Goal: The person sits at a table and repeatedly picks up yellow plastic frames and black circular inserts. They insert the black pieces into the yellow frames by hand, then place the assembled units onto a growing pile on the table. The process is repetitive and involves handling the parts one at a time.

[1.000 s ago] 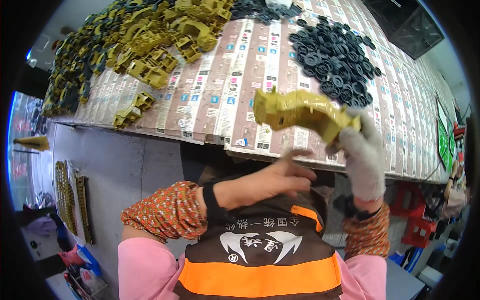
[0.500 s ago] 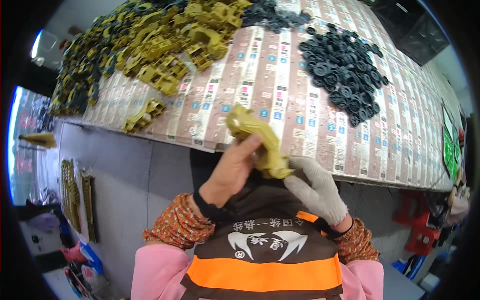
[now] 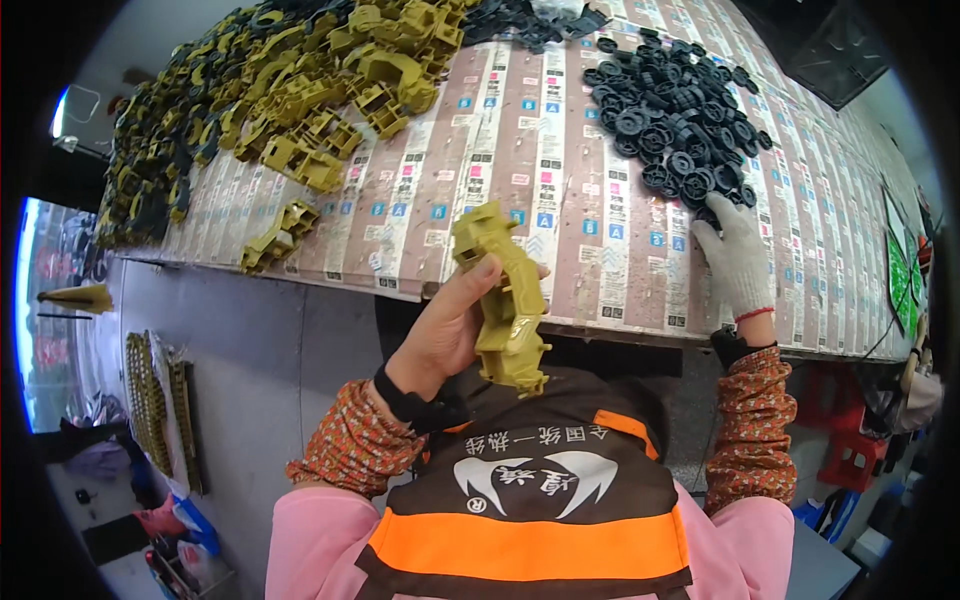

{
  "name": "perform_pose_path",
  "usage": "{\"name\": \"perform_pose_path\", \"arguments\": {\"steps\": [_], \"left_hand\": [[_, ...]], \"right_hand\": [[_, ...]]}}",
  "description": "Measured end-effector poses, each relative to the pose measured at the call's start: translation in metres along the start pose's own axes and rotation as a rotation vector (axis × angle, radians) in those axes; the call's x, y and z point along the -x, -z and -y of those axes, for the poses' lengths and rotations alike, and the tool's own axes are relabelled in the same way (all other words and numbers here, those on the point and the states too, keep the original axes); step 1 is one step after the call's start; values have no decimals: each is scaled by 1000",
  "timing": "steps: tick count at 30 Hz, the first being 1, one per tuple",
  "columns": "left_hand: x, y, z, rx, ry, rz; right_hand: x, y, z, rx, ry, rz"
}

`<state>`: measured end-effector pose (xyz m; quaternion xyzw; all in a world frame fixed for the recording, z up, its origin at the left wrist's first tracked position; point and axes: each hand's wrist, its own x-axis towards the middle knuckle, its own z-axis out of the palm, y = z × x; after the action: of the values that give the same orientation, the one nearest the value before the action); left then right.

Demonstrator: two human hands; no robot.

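My bare left hand is closed round a yellow-green plastic toy vehicle body, thumb on its near side, fingertips showing past its far side. The body is held tilted above the table's front edge, its open hollows partly facing me. My right hand, in a whitish knitted glove, is at the near tip of a pile of black toy wheels. Its thumb and fingers are bent round a dark wheel there, partly hidden by the glove.
A heap of yellow-green bodies covers the table's far left, dark parts among them. One similar piece lies alone near the front edge. More dark plastic parts lie at the back. Red stools stand below at the right.
My right hand has left the vehicle body and moved right and away to the wheel pile. My left hand has kept the body and turned it more upright.
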<state>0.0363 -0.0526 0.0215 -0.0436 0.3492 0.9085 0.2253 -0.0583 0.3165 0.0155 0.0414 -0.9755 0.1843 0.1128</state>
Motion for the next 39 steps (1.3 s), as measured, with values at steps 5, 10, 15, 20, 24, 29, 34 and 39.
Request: {"name": "perform_pose_path", "arguments": {"steps": [5, 10, 15, 20, 24, 29, 34, 39], "left_hand": [[-3, 0, 9, -41, 35, -41], [2, -4, 15, -284, 37, -132], [4, -14, 26, -321, 39, -125], [4, -23, 33, -410, -24, -109], [1, -15, 39, -524, -88, -96], [3, -15, 45, -513, -97, -82], [2, -17, 44, -487, -82, -68], [0, -14, 51, -549, -123, -67]], "right_hand": [[2, 1, 14, -16, 8, 38], [28, 17, 76, -593, -259, 299], [58, 0, 136, -1128, -279, 447], [71, -4, 150, -976, -66, 301], [80, -7, 152, -922, -74, 308], [83, -9, 151, -982, -183, 355], [81, -10, 149, -1035, -233, 354], [89, -16, 146, -945, -76, 277]]}}
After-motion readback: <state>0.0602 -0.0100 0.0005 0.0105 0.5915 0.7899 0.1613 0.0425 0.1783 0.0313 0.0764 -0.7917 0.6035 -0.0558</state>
